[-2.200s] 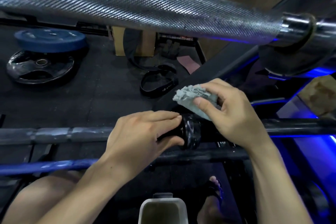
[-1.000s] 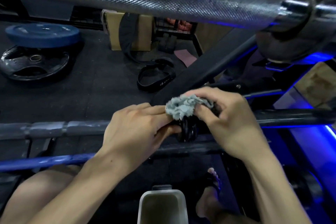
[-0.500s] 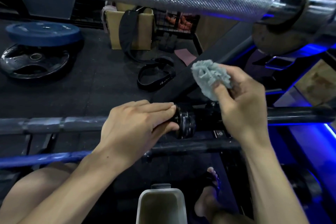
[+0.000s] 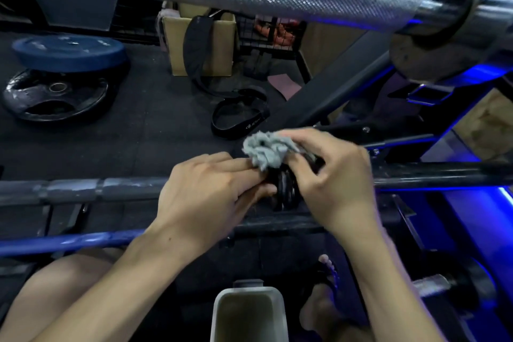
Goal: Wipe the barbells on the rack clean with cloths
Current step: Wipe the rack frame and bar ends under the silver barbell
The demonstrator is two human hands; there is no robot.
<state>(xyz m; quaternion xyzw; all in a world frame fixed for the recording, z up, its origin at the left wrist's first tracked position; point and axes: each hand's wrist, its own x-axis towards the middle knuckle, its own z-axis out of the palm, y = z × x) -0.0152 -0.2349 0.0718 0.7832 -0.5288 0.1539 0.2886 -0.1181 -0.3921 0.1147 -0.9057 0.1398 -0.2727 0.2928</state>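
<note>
A dark rubber floor (image 4: pixel 116 141) fills the space. On it at the left a blue bumper plate (image 4: pixel 68 53) lies partly over a black weight plate (image 4: pixel 55 96). Further back stands a cardboard box (image 4: pixel 222 47) with a black strap (image 4: pixel 195 47) draped over its front, and a coiled black belt (image 4: pixel 240 116) lies near it. Behind is a wire-mesh cage (image 4: pixel 266 33). Blue light (image 4: pixel 472 203) glows along the frame at the right.
</note>
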